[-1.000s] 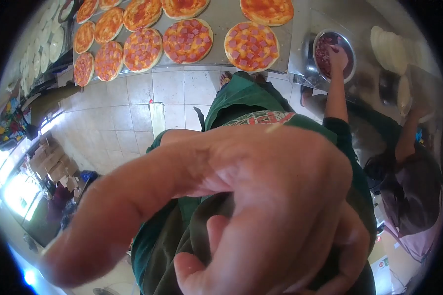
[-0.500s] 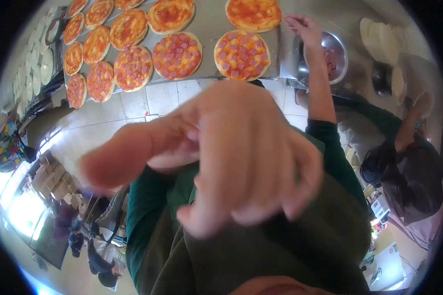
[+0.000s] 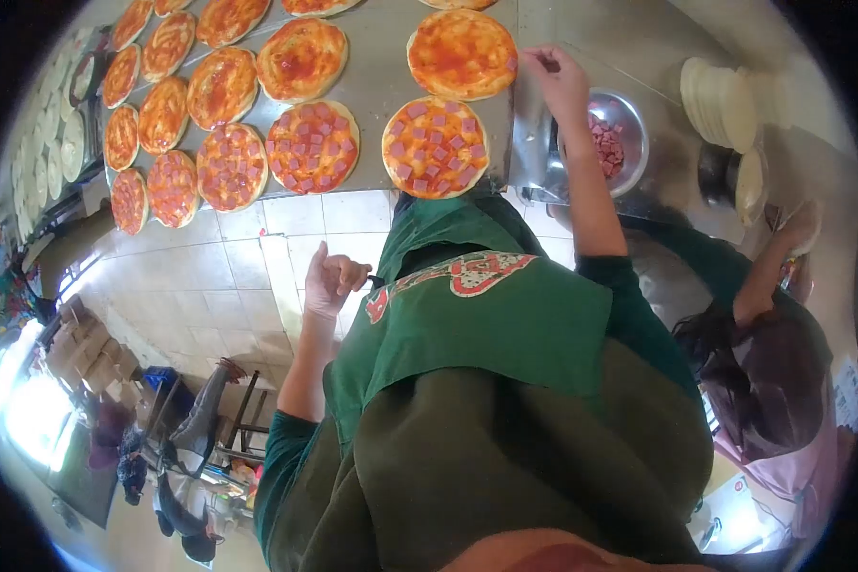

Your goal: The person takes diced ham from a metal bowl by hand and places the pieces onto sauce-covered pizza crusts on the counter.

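One sauced pizza (image 3: pixel 462 54), twelve o'clock: right hand (image 3: pixel 555 81) beside it, grip unclear; left hand (image 3: pixel 336 280) loose, empty. Even scattering should suit.

Your fisheye view bends everything toward black corners. White glare floods the opening (image 3: pixel 40 396) at lower left; the floor (image 3: pixel 338 212) gleams, the bowl (image 3: pixel 645 145) glints, and outer edges look soft.

Pizza base (image 3: pixel 459 52): round, orange-red sauce, pink cube (image 3: pixel 512 64) at right edge, lying flat, upper centre of frame. Metal bowl (image 3: pixel 636 143): round, holding diced pink topping (image 3: pixel 610 143), upper right.
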### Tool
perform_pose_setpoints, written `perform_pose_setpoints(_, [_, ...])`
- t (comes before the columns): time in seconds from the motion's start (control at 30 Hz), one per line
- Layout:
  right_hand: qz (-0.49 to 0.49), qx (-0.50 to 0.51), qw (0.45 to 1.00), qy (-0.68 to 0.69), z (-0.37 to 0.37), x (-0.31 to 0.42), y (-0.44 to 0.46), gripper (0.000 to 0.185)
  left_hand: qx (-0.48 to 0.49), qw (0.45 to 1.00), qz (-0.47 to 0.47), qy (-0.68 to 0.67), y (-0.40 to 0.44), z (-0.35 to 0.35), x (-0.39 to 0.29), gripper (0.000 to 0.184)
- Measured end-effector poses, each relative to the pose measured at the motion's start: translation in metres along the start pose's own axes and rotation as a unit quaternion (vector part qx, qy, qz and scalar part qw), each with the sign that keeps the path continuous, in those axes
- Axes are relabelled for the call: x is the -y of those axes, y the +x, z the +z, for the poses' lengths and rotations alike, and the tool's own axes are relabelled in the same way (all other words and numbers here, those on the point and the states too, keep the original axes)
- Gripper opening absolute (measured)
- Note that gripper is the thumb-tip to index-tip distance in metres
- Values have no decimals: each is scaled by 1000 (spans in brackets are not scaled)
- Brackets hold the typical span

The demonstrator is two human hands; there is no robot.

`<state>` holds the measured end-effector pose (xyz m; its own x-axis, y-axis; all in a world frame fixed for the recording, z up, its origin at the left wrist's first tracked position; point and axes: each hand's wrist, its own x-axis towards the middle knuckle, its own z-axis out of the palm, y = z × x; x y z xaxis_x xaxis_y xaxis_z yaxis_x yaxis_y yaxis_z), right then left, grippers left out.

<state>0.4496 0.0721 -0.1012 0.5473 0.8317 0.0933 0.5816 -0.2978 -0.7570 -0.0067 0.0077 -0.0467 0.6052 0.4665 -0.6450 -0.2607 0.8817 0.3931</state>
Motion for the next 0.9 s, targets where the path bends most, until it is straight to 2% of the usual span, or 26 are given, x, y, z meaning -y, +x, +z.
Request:
perform_pose_setpoints(0.03, [2,5,1000,-2,-4,5,-2,20,-28,996,-8,-80,-2,-32,17,64])
perform_pose_setpoints(0.13, [0,19,999,-44,-6,9,-7,20,-195,971,17,-138,-13,-59,47,60])
perform_pose_setpoints(0.23, [-12,28,997,-72,-3,15,-9,19,-228,961,-48,-148,-20,-115,100,57])
perform_pose_setpoints(0.33, [-48,26,993,-101,-1,21,-7,19,-265,954,-113,-85,-25,-101,109,54])
perform_pose_setpoints(0.47, [-34,35,989,-138,-2,26,-7,19,-258,960,-108,18,-25,-124,127,52])
perform_pose_setpoints(0.57, [2,72,992,-100,-9,35,-5,35,-271,947,-118,123,-23,-127,130,52])
perform_pose_setpoints(0.67, [40,51,996,-65,-12,31,3,24,-265,960,-50,80,-25,-108,119,50])
perform_pose_setpoints(0.77, [-13,88,993,-82,-14,13,23,26,-224,972,-60,25,-21,-131,125,48])
perform_pose_setpoints(0.87, [-50,111,990,-65,-9,-1,41,26,-257,963,-44,70,-24,-123,125,49])
perform_pose_setpoints(0.9, [-34,136,987,-83,-9,1,43,26,-262,961,-36,85,-24,-117,122,49])
